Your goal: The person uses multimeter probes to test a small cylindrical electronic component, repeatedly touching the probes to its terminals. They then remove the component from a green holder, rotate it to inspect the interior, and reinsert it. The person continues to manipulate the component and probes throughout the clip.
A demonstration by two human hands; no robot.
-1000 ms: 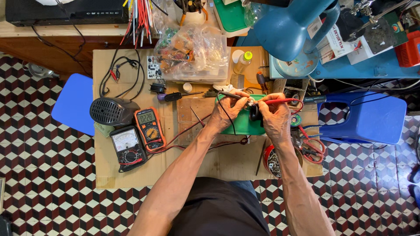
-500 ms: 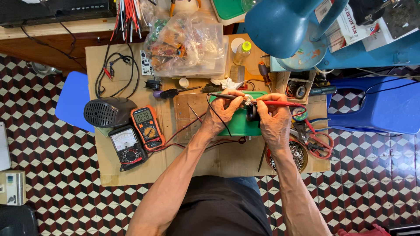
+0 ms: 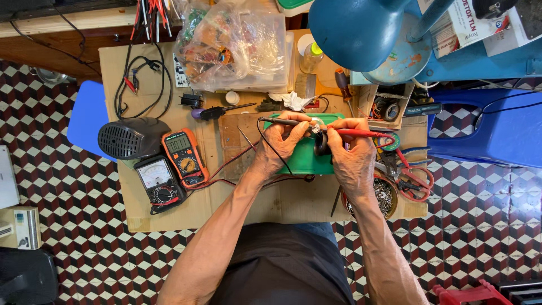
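My left hand (image 3: 280, 142) fingers are pinching the black probe (image 3: 278, 121), my right hand (image 3: 351, 155) fingers the red probe (image 3: 361, 133); their tips are meeting on a small dark part (image 3: 322, 141) over the green tray (image 3: 305, 161) on the counter (image 3: 169, 217). Light, stiff, slim, the probes are probably best gripped along their insulated shafts.

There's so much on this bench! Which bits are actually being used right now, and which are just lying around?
In use:
left hand holding the black probe
right hand holding the red probe
small part between the probe tips
green tray
orange meter

Lying about:
dial meter
black speaker
screwdriver
bag of parts
blue lamp
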